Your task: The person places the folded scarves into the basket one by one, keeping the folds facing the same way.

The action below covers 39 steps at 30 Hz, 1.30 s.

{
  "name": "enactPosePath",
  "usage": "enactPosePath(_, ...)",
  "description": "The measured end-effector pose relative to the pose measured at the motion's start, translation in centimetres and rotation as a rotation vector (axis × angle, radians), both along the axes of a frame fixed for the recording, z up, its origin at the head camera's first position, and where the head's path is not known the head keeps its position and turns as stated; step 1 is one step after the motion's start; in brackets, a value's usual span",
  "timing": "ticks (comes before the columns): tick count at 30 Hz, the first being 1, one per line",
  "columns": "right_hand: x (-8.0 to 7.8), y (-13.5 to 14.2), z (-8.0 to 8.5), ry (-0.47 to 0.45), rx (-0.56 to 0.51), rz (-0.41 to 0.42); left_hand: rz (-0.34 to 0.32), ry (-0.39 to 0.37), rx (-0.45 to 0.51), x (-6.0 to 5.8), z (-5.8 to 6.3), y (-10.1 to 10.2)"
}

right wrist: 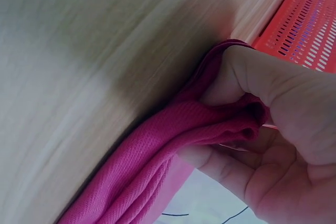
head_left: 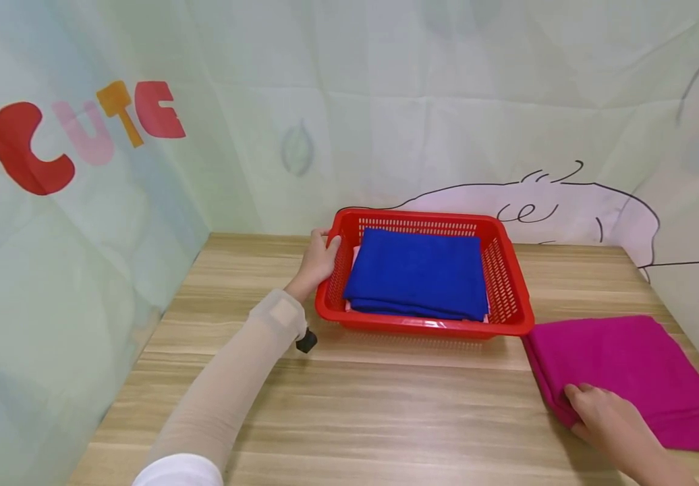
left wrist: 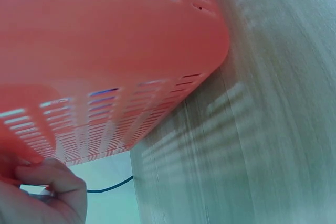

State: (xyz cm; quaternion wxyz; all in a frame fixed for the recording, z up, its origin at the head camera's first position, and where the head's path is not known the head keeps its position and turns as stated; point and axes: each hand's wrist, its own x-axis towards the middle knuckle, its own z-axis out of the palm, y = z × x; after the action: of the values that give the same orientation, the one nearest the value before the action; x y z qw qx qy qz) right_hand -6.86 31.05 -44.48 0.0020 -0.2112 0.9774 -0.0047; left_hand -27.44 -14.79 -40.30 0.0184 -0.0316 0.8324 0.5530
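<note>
1. Left hand, curled, grips red basket at its rim; brace it there.
2. Blue cloth lies folded inside, right of that grip.
3. Right hand pinches magenta cloth, mostly right of pinch; catch every layer, count unclear.

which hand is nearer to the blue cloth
Left. The left hand grips the left end of the red basket, just beside the blue cloth inside; the right hand is farther off, holding the pink cloth outside the basket.

One tabletop, one basket, one blue cloth, one magenta cloth, at least one pink cloth — two grips, four letters.
</note>
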Motion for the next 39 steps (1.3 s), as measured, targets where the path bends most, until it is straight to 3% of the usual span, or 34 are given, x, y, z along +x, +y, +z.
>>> enactPosePath(8, 0.4, 0.0, -0.2, 0.024, 0.002, 0.015, 0.002, 0.004, -0.001, 0.0, -0.1, -0.1)
enactPosePath(32, 1.0, -0.2, -0.2, -0.047, 0.023, -0.004, 0.0, 0.022, -0.019, -0.2, -0.2, -0.1)
enactPosePath(39, 1.4, -0.3, -0.2, -0.019, 0.029, 0.009, -0.005, 0.021, -0.019, -0.1, -0.1, -0.1)
